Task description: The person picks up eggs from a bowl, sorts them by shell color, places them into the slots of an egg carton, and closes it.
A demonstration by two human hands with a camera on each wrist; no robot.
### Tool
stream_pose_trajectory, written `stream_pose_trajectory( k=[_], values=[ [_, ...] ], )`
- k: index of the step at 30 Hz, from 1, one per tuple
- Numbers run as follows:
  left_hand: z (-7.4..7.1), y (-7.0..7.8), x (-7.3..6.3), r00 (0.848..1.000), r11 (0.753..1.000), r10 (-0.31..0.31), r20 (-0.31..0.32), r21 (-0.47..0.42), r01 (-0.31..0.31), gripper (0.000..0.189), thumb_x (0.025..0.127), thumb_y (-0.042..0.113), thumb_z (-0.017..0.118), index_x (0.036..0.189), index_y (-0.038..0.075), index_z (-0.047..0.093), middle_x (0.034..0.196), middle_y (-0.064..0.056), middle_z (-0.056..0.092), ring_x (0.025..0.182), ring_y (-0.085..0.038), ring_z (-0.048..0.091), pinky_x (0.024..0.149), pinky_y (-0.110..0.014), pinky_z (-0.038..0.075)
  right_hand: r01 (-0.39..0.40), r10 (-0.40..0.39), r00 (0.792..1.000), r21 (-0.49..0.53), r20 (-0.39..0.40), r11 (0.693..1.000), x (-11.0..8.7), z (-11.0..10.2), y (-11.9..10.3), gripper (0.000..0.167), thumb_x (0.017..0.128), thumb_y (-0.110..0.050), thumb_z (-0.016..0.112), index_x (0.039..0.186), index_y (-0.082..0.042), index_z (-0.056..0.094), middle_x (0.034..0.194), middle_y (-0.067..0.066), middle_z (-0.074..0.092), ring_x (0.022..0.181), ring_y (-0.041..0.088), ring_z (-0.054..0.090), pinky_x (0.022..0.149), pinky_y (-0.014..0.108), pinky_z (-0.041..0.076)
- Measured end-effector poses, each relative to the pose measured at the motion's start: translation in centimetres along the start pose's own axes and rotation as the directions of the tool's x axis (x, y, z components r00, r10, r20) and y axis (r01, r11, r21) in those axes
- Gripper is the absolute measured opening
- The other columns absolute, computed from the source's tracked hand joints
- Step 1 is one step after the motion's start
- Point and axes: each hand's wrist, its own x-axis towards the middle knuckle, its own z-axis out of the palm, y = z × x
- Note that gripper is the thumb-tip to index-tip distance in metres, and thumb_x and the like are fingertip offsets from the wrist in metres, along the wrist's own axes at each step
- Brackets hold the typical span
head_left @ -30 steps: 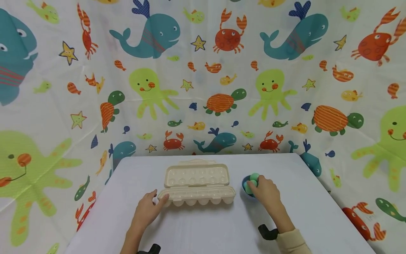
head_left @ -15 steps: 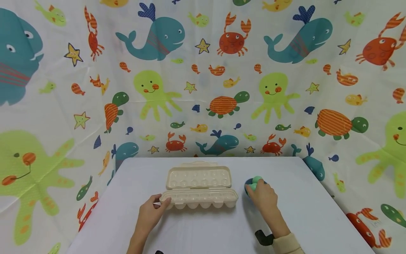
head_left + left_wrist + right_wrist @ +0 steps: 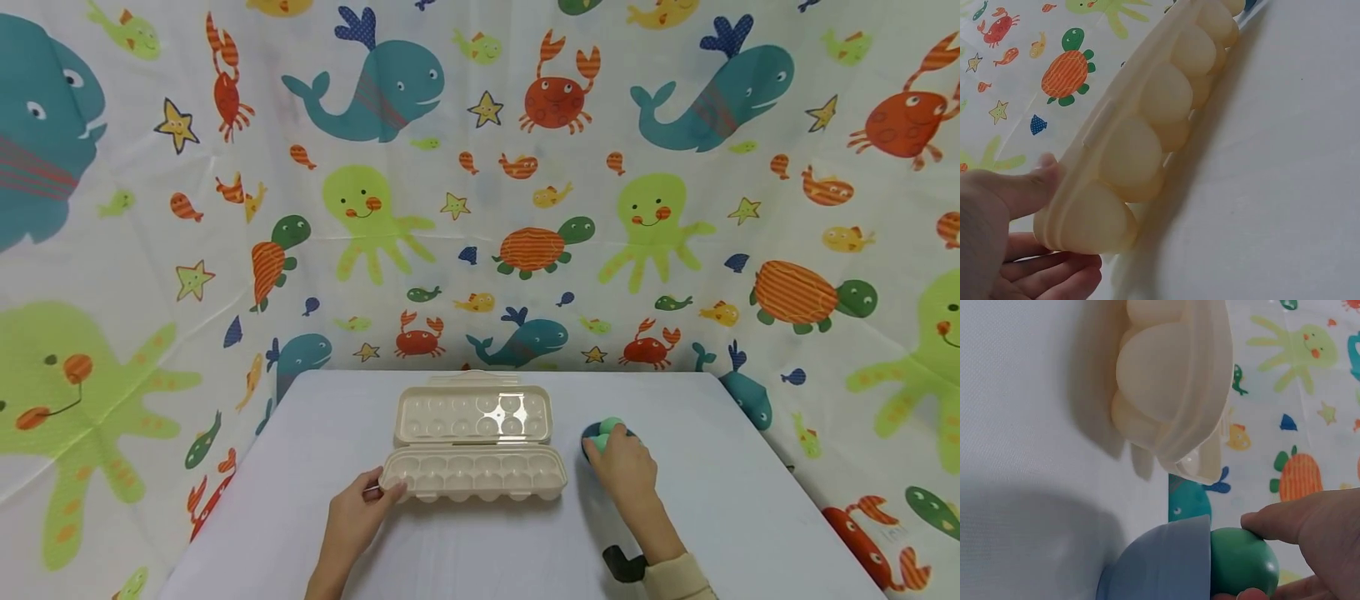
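A cream egg carton (image 3: 472, 475) lies open on the white table (image 3: 480, 550), its lid (image 3: 474, 414) tipped back and its cups empty. My left hand (image 3: 358, 517) grips the carton's left end (image 3: 1091, 212), thumb (image 3: 1019, 187) on the rim and fingers underneath. To the right stands a small blue bowl (image 3: 1160, 565) holding green eggs. My right hand (image 3: 621, 462) reaches into the bowl (image 3: 591, 435) and pinches a green egg (image 3: 1241, 561) at its rim.
A curtain printed with sea animals (image 3: 480, 192) hangs close behind and beside the table. A black wrist strap (image 3: 624, 565) shows on my right forearm. Bare tabletop lies in front of the carton.
The carton's lid has tipped further open and back. My left hand closed on the carton's left end. My right hand stayed at the bowl.
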Motion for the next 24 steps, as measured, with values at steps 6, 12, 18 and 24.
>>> stream_pose_trajectory(
  k=[6,12,18,24],
  values=[
    [0.1,-0.8,-0.5,1.0,0.998,0.016,-0.009,-0.057,-0.017,0.06,0.082,0.029,0.083,0.126,-0.008,0.063,0.11,-0.025,0.073,0.097,-0.029,0.075,0.074,-0.022,0.061,0.009,-0.009,1.0,0.014,-0.015,1.0,-0.2,0.0,0.0,0.056,0.092,-0.04,0.065,0.105,0.013,0.054,0.078,0.027,0.064,0.065,0.037,0.065,0.051,0.047,0.052],
    [0.3,-1.3,-0.8,0.999,0.995,0.03,-0.028,-0.097,-0.033,0.06,0.076,0.023,0.088,0.123,-0.007,0.065,0.107,-0.023,0.074,0.095,-0.027,0.075,0.075,-0.018,0.06,0.009,-0.007,1.0,0.035,-0.031,0.999,-0.2,-0.2,-0.2,0.052,0.092,-0.036,0.064,0.103,0.013,0.053,0.076,0.026,0.063,0.062,0.036,0.063,0.05,0.047,0.051],
    [0.4,-1.6,-0.9,0.998,0.991,0.053,-0.032,-0.121,-0.056,0.058,0.073,0.015,0.089,0.119,-0.009,0.065,0.104,-0.025,0.074,0.093,-0.029,0.074,0.074,-0.018,0.059,0.003,-0.002,1.0,0.047,-0.03,0.999,-0.1,-0.2,-0.2,0.049,0.091,-0.034,0.063,0.105,0.012,0.053,0.076,0.026,0.064,0.063,0.036,0.063,0.05,0.047,0.051],
    [0.2,-1.6,-1.3,1.0,0.993,0.016,-0.011,-0.114,-0.017,0.061,0.071,0.017,0.09,0.12,-0.008,0.064,0.105,-0.023,0.074,0.093,-0.027,0.074,0.074,-0.018,0.059,0.008,-0.006,1.0,0.068,-0.021,0.998,-0.2,0.0,-0.2,0.047,0.091,-0.033,0.061,0.105,0.011,0.051,0.074,0.025,0.063,0.059,0.034,0.061,0.048,0.045,0.049]
  ],
)
